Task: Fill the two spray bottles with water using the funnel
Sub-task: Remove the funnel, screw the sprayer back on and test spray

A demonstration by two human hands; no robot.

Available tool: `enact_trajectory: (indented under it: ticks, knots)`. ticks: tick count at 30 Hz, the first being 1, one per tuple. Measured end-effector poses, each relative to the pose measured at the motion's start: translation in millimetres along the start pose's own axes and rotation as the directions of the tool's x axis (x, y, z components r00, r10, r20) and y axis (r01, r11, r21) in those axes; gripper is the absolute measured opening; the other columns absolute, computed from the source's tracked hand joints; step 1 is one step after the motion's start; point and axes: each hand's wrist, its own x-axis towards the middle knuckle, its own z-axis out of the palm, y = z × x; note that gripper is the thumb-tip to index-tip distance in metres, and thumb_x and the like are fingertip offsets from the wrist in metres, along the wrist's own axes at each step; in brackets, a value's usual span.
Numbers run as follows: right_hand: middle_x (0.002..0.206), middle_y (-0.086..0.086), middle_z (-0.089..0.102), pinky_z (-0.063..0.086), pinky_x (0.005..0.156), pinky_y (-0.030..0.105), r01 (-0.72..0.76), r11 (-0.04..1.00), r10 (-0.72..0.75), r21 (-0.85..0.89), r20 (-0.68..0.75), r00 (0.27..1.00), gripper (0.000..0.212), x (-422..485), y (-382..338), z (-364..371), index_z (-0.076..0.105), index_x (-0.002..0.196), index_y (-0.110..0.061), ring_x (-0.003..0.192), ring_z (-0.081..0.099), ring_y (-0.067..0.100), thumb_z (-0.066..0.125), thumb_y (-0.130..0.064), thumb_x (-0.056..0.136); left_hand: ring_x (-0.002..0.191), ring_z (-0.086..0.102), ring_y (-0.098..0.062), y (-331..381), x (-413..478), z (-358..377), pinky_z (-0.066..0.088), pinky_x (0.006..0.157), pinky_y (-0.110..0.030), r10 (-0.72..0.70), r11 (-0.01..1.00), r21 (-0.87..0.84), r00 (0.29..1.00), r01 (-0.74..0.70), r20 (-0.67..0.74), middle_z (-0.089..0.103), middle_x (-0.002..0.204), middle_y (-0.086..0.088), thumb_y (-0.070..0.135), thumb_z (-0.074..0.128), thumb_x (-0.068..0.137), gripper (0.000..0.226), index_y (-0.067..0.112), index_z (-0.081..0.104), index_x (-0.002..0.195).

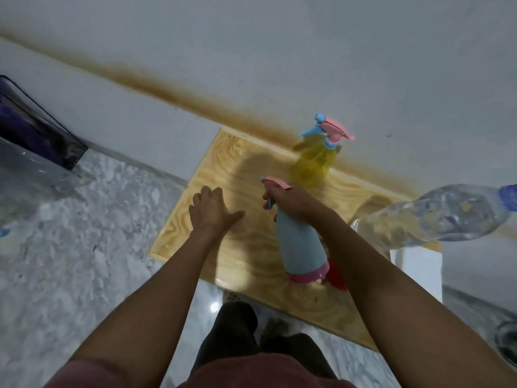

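Note:
A light blue spray bottle [300,242] with a pink base and pink trigger head stands on the wooden table [212,175]. My right hand [291,204] is closed around its neck and trigger head. My left hand [214,212] hovers open over the table to the left of it, fingers spread, holding nothing. A yellow spray bottle [314,161] with a pink and blue head stands at the table's far edge against the wall. A red object [337,277], possibly the funnel, shows partly behind the blue bottle's base. A clear plastic water bottle [436,217] lies at the right.
The white wall [251,51] with a brown stain runs behind the table. A grey marbled floor [70,247] spreads to the left, with a dark purple bag [36,127] near the wall. A white block [416,270] sits under the table's right end.

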Motion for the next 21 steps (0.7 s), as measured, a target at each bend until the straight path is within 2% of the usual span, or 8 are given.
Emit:
enact_trajectory:
  ticks: [3,7,10,13,17,21]
  knots:
    - [0.097,0.010,0.073,0.058,0.072,0.036,-0.022,0.999,0.023,-0.041,0.021,1.000,0.014,10.6,1.7,4.7,0.061,0.096,-0.029,0.074,0.065,0.019,0.047,-0.035,0.095,0.122,0.041,-0.032,-4.0,-3.3,2.7,0.040,0.101,-0.046,0.029,0.998,0.059,1.000,-0.028,-0.006,0.041,0.139,-0.007,0.071,0.072,0.069,0.077,0.019,0.054,0.123]
    - [0.095,0.006,0.074,0.056,0.081,0.039,-0.014,0.994,0.020,-0.104,0.051,0.999,0.018,18.3,4.3,9.9,0.062,0.083,-0.033,0.072,0.065,0.015,0.047,-0.033,0.092,0.127,0.038,-0.032,-1.5,-3.5,0.2,0.038,0.104,-0.046,0.015,0.999,0.044,1.000,-0.016,0.012,0.038,0.143,-0.008,0.069,0.073,0.070,0.078,0.019,0.054,0.127]
    - [0.093,0.006,0.072,0.054,0.080,0.036,0.003,0.993,0.005,-0.122,0.062,0.998,0.018,19.8,4.6,12.0,0.060,0.090,-0.029,0.071,0.065,0.011,0.044,-0.033,0.095,0.129,0.037,-0.033,-0.1,-5.2,-1.1,0.036,0.106,-0.047,0.016,0.999,0.033,1.000,-0.016,0.018,0.036,0.145,-0.009,0.067,0.074,0.072,0.081,0.017,0.053,0.132]
    - [0.089,0.004,0.070,0.054,0.083,0.037,0.017,0.994,-0.010,-0.105,0.074,0.997,0.016,20.6,5.4,14.6,0.059,0.092,-0.026,0.079,0.068,0.014,0.044,-0.032,0.096,0.132,0.036,-0.033,0.6,-5.6,-0.4,0.036,0.108,-0.048,0.002,1.000,0.014,1.000,-0.002,0.020,0.034,0.147,-0.008,0.067,0.074,0.072,0.083,0.018,0.051,0.134]
    - [0.086,0.000,0.070,0.052,0.080,0.034,0.004,0.997,0.002,-0.073,0.077,0.997,0.035,23.4,4.0,17.9,0.065,0.118,-0.021,0.084,0.069,0.014,0.047,-0.034,0.091,0.137,0.032,-0.033,3.6,-4.8,-1.0,0.036,0.110,-0.051,-0.030,1.000,-0.008,0.999,0.030,0.043,0.031,0.151,-0.007,0.064,0.076,0.072,0.086,0.019,0.048,0.139]
    - [0.082,0.002,0.072,0.047,0.077,0.031,0.010,0.991,0.001,-0.137,0.085,0.996,0.035,23.0,0.6,14.6,0.066,0.115,-0.020,0.083,0.068,0.014,0.045,-0.034,0.091,0.138,0.030,-0.032,4.4,-3.3,-0.5,0.037,0.109,-0.052,-0.052,0.998,-0.024,0.997,0.053,0.055,0.030,0.151,-0.006,0.063,0.078,0.071,0.088,0.020,0.047,0.141]
